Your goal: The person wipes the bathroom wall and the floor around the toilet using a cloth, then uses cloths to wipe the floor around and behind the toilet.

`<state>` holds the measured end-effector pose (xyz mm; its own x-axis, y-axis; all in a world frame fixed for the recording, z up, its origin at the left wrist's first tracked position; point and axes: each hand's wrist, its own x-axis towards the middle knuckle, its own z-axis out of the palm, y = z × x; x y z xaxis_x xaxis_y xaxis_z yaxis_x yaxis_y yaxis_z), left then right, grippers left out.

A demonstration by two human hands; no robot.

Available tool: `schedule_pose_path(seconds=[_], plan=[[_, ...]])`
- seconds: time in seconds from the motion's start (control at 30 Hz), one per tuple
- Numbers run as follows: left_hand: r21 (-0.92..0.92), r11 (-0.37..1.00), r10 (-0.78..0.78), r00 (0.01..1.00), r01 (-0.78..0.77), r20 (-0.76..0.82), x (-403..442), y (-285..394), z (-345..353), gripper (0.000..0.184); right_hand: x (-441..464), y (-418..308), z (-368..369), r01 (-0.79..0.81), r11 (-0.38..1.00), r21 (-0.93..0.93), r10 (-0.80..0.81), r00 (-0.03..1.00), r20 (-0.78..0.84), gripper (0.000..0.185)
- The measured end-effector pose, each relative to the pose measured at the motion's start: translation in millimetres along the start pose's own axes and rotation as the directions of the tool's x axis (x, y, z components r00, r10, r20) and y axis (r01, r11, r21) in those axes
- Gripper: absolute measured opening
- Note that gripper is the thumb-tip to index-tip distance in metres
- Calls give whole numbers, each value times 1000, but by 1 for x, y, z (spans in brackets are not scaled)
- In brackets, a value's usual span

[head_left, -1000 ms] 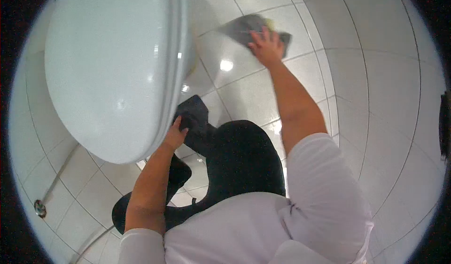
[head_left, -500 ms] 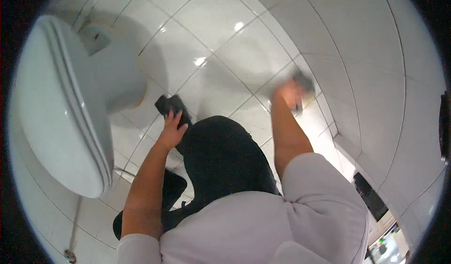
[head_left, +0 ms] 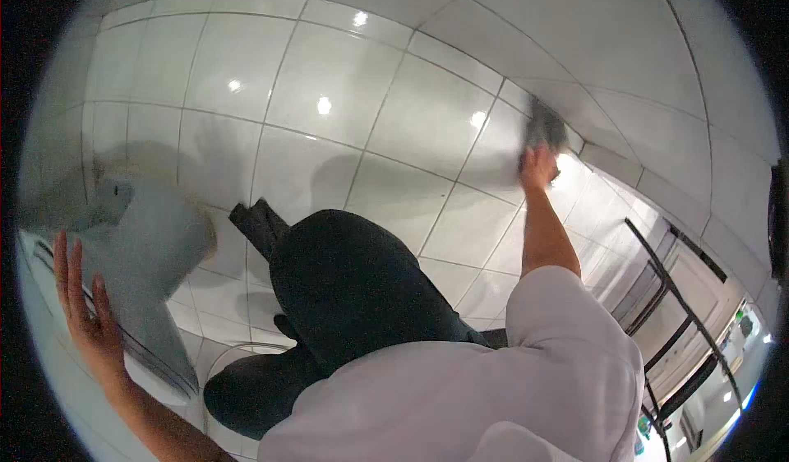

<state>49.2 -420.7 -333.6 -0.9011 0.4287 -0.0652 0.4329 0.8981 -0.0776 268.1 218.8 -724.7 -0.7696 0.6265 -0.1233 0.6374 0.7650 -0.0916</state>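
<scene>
My left hand [head_left: 94, 326] is held out at the far left with its fingers spread and nothing in it. It is over the rim of the white toilet [head_left: 156, 232]; whether it touches the rim I cannot tell. My right hand [head_left: 540, 166] is stretched out to the right, down at the floor by the foot of the wall. A dark grey cloth [head_left: 546, 125], smeared by motion, is under and ahead of its fingers. The hand presses the cloth against the tiles, and its fingertips are partly hidden.
White glossy floor tiles [head_left: 394, 174] spread ahead, with a tiled wall [head_left: 649, 92] along the right. My dark-clad knee [head_left: 353, 273] is in front of me, and a dark shoe-like shape [head_left: 261, 225] lies by it. A black metal rack [head_left: 678, 297] stands at lower right.
My left hand has left the dark shape by my knee and moved left to the toilet. My right hand has slid the cloth along the wall's foot. The view has turned.
</scene>
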Motion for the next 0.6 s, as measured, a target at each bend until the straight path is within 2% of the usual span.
schedule_pose_path(seconds=[0.03,0.07,0.1,0.13,0.17,0.2,0.23,0.27,0.3,0.33,0.37,0.4,0.43,0.5,0.57,0.6], plan=[[29,1000,0,998,-2,68,-3,-15,3,39,-28,31,-15,-360,927,101,349,930,114,59],[58,998,-7,991,-1,135,-5,-23,5,40,-64,62,-20,-473,874,114,425,855,297,64],[55,998,1,989,-9,146,-6,-22,7,40,-93,150,64,-785,619,19,764,607,219,66],[-84,996,-6,993,16,117,-6,-22,10,41,-111,107,38,-945,287,155,903,321,286,67],[-220,975,-21,996,39,82,-7,-22,11,42,-127,71,37,-952,307,10,912,297,283,61],[-222,974,-26,996,44,83,-9,-22,13,42,-138,22,32,-750,573,-329,815,481,324,55],[-270,962,-28,998,42,56,-12,-23,14,44,-141,-42,17,-442,736,-512,661,633,404,50],[-312,949,-28,999,36,31,-14,-24,12,47,-142,-105,10,-237,831,-503,488,746,454,45],[-308,950,-38,999,47,33,-14,-26,12,47,-153,-139,46,-70,856,-512,216,948,233,41],[-343,939,-13,999,25,36,-13,-27,13,47,-128,-215,3,13,985,-170,37,957,289,39],[-371,929,8,999,5,35,-12,-29,14,48,-109,-254,-10,235,965,117,-255,943,215,45],[-348,937,11,1000,-5,15,-13,-32,17,51,-80,-294,-11,419,894,162,-443,882,164,50],[-332,943,-8,999,19,34,-11,-28,14,51,-52,-326,-4,581,804,127,-595,788,158,52],[-320,945,-59,998,65,28,-8,-20,11,52,12,-395,4,786,618,19,-775,604,188,49],[-312,948,-66,998,60,-11,-2,-18,11,51,62,-449,11,839,543,-38,-824,541,167,48],[-292,955,-61,998,52,-23,1,-17,13,51,67,-466,19,816,577,10,-814,574,92,48]])
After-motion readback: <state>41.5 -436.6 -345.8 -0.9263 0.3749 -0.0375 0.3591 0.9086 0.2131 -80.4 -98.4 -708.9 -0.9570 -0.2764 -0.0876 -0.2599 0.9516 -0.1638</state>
